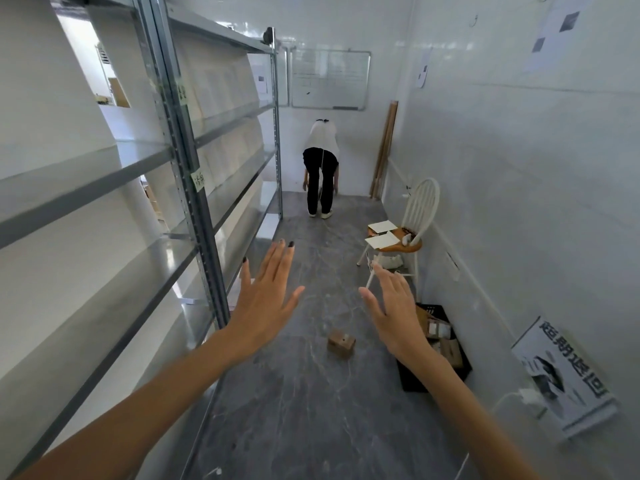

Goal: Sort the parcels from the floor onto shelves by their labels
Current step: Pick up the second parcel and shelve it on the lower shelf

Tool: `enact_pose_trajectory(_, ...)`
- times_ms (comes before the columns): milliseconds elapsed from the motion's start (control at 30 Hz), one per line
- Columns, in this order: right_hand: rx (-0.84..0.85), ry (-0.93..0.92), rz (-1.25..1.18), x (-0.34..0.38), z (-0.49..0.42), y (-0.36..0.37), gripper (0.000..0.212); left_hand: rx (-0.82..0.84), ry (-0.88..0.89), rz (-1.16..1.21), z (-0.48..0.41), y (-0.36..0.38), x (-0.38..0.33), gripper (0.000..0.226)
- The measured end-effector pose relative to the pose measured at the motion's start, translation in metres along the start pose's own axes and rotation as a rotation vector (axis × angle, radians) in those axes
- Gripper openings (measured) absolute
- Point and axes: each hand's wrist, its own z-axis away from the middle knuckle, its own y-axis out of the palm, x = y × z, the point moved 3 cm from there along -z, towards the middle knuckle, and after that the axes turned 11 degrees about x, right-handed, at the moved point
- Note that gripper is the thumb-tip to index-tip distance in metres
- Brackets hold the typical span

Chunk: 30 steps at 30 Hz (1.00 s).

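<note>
While both hands (266, 299) spread empty, small brown cardboard parcel (341, 342) on grey floor (311, 410).

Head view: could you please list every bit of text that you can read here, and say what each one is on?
"超期退回", as best it reads: large black characters on the poster low on the right wall.
Two green tags on the shelf upright: handwritten, too blurred to read.
Whiteboard, wall papers, parcel labels in the black crate: too small to read.

Left hand (266, 299) outstretched, fingers spread, right hand (394, 310) likewise, both empty
</note>
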Motion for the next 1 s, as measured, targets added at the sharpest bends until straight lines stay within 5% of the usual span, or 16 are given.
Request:
enact_pose_trajectory(467, 0.031, 0.087, 0.197, -0.044, -0.108, 0.011, 0.065, 0.037, 0.103, -0.07, -0.138, 0.04, 0.01, 0.078)
enact_pose_trajectory(1000, 0.107, 0.107, 0.142, -0.104, -0.213, 0.027, 0.067, 0.088, 0.098, -0.053, -0.243, 0.102, 0.024, 0.078)
